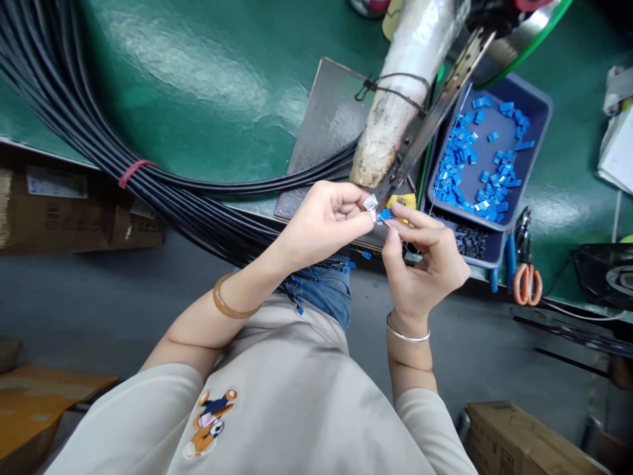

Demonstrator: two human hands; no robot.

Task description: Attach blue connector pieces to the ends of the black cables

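Observation:
My left hand (pixel 329 221) is closed in a pinch beside a white tag (pixel 370 202), apparently on a cable end; the grip itself is partly hidden. A small blue connector (pixel 384 215) sits between both hands, just under the tip of a slim perforated metal tool (pixel 420 138) that looks like a soldering iron. With thumb and fingertips my right hand (pixel 428 257) pinches a thin wire, probably solder, close to that connector. Behind the left wrist runs a thick bundle of black cables (pixel 198 214), with blue connectors on the ends hanging over my lap.
Above the hands hangs a silvery wrapped duct (pixel 395 99), over a dark board (pixel 329 99). A grey bin (pixel 537 132) of blue connectors stands to the right, a smaller bin of black parts before it. Orange-handled scissors (pixel 527 284) and a green-rimmed spool (pixel 524 56) are nearby.

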